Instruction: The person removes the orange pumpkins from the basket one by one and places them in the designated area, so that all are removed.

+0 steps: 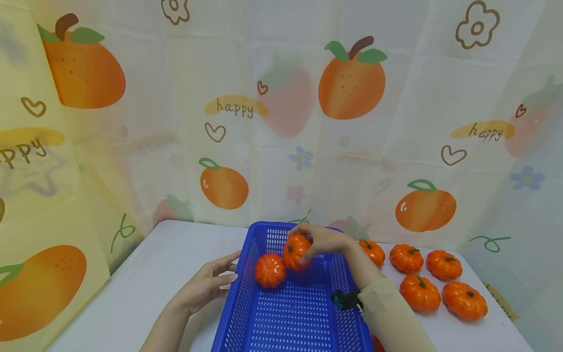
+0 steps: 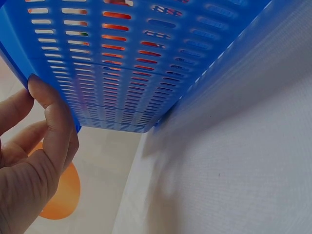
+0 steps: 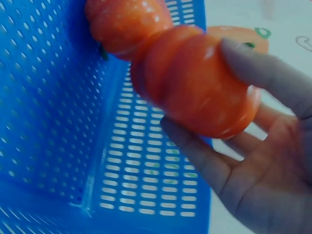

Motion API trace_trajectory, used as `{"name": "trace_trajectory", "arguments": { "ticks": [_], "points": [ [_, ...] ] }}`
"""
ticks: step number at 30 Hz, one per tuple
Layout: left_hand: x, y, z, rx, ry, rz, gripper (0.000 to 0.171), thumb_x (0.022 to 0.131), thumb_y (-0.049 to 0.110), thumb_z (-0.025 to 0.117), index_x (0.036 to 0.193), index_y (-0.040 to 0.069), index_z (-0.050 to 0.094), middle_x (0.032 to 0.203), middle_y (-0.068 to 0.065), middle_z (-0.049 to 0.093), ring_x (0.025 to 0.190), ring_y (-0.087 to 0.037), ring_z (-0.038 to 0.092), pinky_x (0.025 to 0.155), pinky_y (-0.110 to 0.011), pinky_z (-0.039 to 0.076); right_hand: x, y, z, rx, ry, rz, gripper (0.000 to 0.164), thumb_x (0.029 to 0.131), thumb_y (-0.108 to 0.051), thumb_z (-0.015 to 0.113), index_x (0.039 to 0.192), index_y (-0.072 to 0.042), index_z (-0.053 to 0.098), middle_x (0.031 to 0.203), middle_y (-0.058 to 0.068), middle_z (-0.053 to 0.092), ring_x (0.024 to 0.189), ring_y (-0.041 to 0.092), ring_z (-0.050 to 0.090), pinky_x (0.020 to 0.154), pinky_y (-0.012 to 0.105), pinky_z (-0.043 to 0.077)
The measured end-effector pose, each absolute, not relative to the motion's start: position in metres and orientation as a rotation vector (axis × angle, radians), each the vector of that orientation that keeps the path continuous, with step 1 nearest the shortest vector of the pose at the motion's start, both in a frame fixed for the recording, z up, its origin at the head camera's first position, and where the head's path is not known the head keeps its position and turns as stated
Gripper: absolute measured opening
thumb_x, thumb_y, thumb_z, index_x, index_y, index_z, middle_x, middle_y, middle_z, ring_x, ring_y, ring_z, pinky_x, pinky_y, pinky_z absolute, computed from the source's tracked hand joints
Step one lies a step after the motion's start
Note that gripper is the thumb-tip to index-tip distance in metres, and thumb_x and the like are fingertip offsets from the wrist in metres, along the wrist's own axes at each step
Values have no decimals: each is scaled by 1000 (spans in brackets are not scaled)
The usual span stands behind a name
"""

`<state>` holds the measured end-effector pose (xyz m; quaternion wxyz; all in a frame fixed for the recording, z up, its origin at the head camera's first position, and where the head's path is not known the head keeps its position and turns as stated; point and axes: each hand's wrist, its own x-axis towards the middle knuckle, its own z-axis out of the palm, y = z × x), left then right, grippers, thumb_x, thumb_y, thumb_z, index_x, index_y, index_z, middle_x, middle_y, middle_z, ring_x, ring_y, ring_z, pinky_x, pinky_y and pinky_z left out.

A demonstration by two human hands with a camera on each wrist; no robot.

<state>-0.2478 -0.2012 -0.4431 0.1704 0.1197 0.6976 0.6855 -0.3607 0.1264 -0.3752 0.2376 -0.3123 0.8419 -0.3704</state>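
My right hand (image 1: 323,240) holds a small orange toy pumpkin (image 1: 295,252) inside the blue basket (image 1: 290,313), toward its far end. Thumb and fingers lie around the pumpkin's sides in the right wrist view. Right beside it, on the left, is another orange pumpkin (image 1: 270,270) in the basket, overlapping the held one in the right wrist view. My left hand (image 1: 210,282) is outside the basket's left wall, its relaxed fingers touching the rim. In the left wrist view, orange shows through the slots of the basket wall (image 2: 112,73).
Several more pumpkins (image 1: 420,293) sit on the white table (image 1: 466,335) right of the basket, one partly behind my right forearm. A fruit-printed curtain (image 1: 281,186) hangs behind the table. A dark band (image 1: 346,299) circles my right wrist.
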Motion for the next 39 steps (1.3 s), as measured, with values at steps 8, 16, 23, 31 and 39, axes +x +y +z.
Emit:
{"name": "trace_trajectory", "arguments": {
  "ticks": [8,16,23,31,39],
  "points": [
    [-249,-200,-444,309,1994,1943,71,96,18,61,156,6,25,119,-7,46,94,-11,61,80,-27,58,-357,130,-357,-940,2168,-1225,70,78,-9,76,141,-12,47,145,15,46,122,32,56,97,38,54],
    [-249,-201,-444,318,1988,1947,70,97,18,60,157,6,25,119,-7,46,96,-13,61,80,-27,58,-354,143,-332,-954,2183,-1302,71,77,-9,77,141,-15,46,147,11,44,131,38,50,99,42,54],
    [-248,-201,-443,323,1995,1945,72,97,19,61,156,5,24,118,-8,46,95,-12,61,79,-26,58,-345,165,-315,-930,2182,-1387,70,78,-7,76,140,-17,46,149,10,41,130,34,52,98,41,55],
    [-249,-201,-443,324,1984,1954,71,97,18,61,157,6,24,118,-6,46,94,-11,61,79,-26,58,-337,205,-310,-940,2248,-1431,72,79,-8,78,142,-18,44,146,9,45,123,28,58,94,36,56],
    [-249,-201,-445,323,1975,1952,71,97,18,61,157,6,24,118,-7,46,96,-12,61,81,-27,58,-326,248,-320,-898,2241,-1489,70,82,-5,73,144,-12,41,138,1,52,118,16,61,95,32,56]
  ]
}}
